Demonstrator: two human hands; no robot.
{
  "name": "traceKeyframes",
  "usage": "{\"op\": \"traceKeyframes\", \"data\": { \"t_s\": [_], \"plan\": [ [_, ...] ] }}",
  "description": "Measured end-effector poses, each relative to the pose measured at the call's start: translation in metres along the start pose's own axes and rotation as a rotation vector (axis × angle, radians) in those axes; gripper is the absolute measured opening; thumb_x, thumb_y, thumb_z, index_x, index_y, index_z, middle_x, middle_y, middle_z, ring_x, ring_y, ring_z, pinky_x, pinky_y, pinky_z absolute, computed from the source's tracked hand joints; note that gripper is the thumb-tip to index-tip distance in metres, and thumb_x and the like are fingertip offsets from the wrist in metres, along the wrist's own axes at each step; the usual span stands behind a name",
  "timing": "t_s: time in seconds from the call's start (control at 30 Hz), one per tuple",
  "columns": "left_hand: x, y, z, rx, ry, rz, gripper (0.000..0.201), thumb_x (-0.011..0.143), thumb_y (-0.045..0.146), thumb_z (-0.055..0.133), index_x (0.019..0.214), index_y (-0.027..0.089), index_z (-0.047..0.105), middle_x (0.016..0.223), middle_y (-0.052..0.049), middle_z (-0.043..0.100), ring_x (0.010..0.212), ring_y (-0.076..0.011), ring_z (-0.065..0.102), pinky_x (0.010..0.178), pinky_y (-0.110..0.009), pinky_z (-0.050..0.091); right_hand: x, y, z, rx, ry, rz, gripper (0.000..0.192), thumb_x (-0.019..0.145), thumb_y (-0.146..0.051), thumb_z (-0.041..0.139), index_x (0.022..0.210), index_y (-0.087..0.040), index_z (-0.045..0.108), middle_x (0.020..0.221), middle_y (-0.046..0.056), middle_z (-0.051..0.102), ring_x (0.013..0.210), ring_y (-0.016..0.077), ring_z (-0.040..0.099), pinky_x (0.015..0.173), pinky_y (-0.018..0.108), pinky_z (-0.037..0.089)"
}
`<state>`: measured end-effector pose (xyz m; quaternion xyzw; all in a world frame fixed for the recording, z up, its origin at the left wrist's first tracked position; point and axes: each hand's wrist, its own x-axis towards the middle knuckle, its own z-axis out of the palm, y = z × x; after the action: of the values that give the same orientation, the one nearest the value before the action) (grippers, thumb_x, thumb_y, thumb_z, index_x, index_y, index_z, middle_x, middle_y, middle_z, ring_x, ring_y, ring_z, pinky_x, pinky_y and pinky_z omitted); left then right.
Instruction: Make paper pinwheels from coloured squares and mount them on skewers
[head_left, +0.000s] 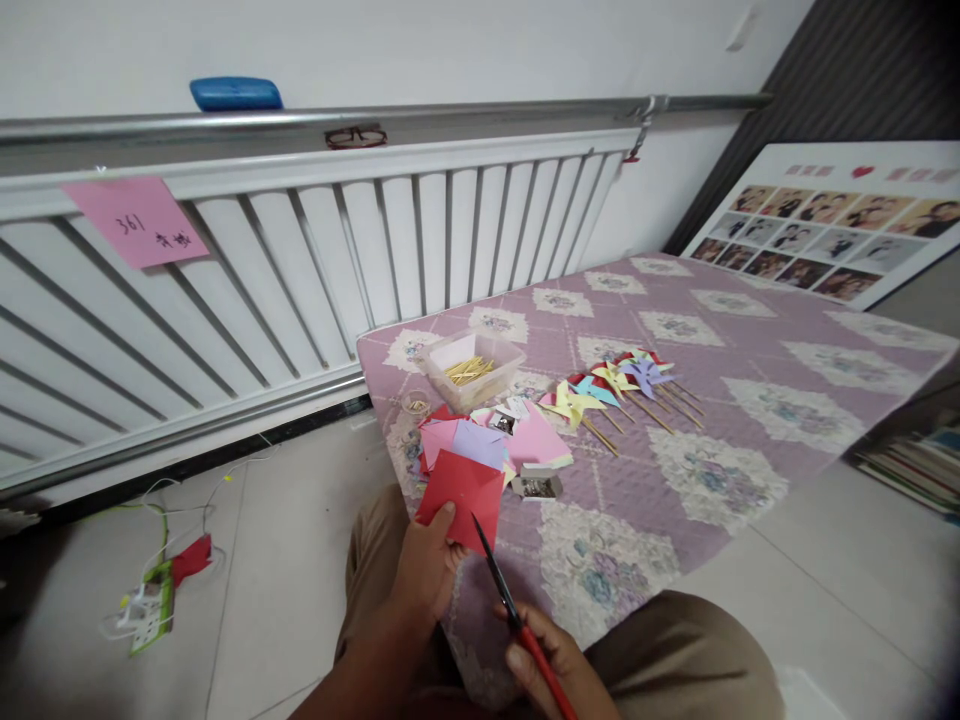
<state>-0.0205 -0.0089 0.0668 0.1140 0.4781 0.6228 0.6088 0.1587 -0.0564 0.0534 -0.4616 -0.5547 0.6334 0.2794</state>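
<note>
My left hand [433, 555] pinches the lower left edge of a square red sheet of paper [466, 490] between thumb and fingers. Wrapped around red-handled scissors [536, 655] is my right hand [559, 650]. Their dark blades point up and left, with the tip over or against the right part of the red sheet; I cannot tell whether they touch. Behind the sheet lie purple paper [480, 440] and pink paper [538, 435]. Just right of the sheet sits a small open box of metal pins or tacks [538, 487].
A clear plastic box [435, 362] holds thin yellow sticks. Several finished paper pinwheels [576, 403] on sticks lie to the right on the flowered tablecloth [720, 500]. A white radiator [390, 240] stands behind. On the floor at left is a power strip [154, 605] with cables.
</note>
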Motion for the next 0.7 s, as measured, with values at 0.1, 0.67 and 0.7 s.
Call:
{"op": "traceKeyframes", "data": {
  "t_s": [0.1, 0.67, 0.7],
  "plan": [
    [0.000, -0.001, 0.000, -0.063, 0.054, 0.000, 0.010, 0.075, 0.030, 0.065, 0.079, 0.023, 0.059, 0.076, -0.002, 0.067, 0.071, -0.0192, 0.062, 0.064, -0.031, 0.049, 0.001, 0.003, 0.000, 0.007, 0.018, -0.007, 0.044, 0.072, -0.057, 0.068, 0.102, -0.025, 0.071, 0.069, 0.003, 0.064, 0.070, 0.0244, 0.059, 0.066, 0.034, 0.052],
    [0.000, 0.000, 0.003, -0.132, 0.095, -0.028, 0.009, 0.075, 0.023, 0.065, 0.083, 0.021, 0.061, 0.082, -0.002, 0.069, 0.069, -0.0180, 0.063, 0.065, -0.031, 0.049, 0.011, 0.019, -0.004, -0.089, -0.067, -0.013, 0.038, 0.078, -0.052, 0.062, 0.099, -0.022, 0.070, 0.076, 0.003, 0.063, 0.067, 0.0199, 0.054, 0.065, 0.031, 0.044],
    [-0.001, 0.000, 0.004, -0.138, 0.093, -0.030, 0.008, 0.075, 0.022, 0.066, 0.082, 0.021, 0.061, 0.081, -0.002, 0.069, 0.068, -0.0175, 0.062, 0.064, -0.031, 0.049, 0.011, 0.019, -0.004, -0.095, -0.069, -0.010, 0.037, 0.078, -0.052, 0.062, 0.098, -0.021, 0.070, 0.077, 0.003, 0.063, 0.068, 0.0202, 0.054, 0.066, 0.031, 0.044]
  ]
}}
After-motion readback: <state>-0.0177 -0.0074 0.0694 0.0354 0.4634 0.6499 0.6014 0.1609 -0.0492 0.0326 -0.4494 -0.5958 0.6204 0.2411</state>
